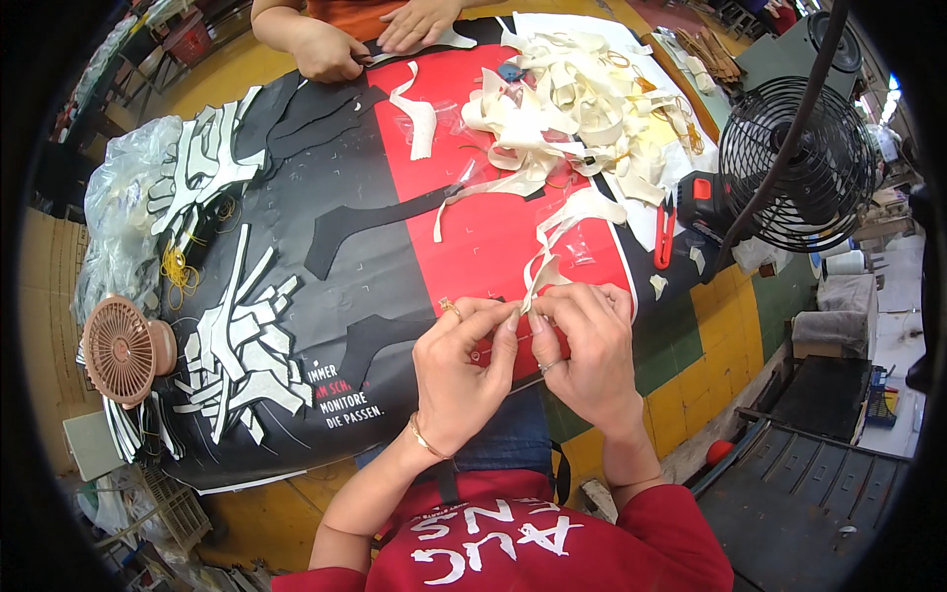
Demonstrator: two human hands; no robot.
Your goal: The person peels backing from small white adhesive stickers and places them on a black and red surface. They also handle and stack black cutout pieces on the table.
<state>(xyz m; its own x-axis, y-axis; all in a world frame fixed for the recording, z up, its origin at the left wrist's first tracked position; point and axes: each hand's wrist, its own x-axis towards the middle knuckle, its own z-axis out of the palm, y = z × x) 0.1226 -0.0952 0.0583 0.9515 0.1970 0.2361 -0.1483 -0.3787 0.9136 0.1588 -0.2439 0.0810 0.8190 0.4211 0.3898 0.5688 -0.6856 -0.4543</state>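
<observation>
My left hand [462, 367] and my right hand [588, 340] meet fingertip to fingertip over the near edge of the table, both pinched. Between them is the end of a thin cream strip [543, 268], curled and running up from my fingers toward a wider cream piece [590, 205]. A black cut piece [380, 340] lies beside my left hand, its narrow end passing behind the fingers; whether I grip it is hidden. Farther off lies another black cut piece [345, 227] with a long thin tail.
Crumpled cream strips [552, 113] heap at the far right, near a red cutter [665, 235] and black fan [795, 163]. White-faced cut pieces [242, 345] pile at left by a small pink fan [123, 350]. Across the table, another person's hands [419, 25] work on a dark piece.
</observation>
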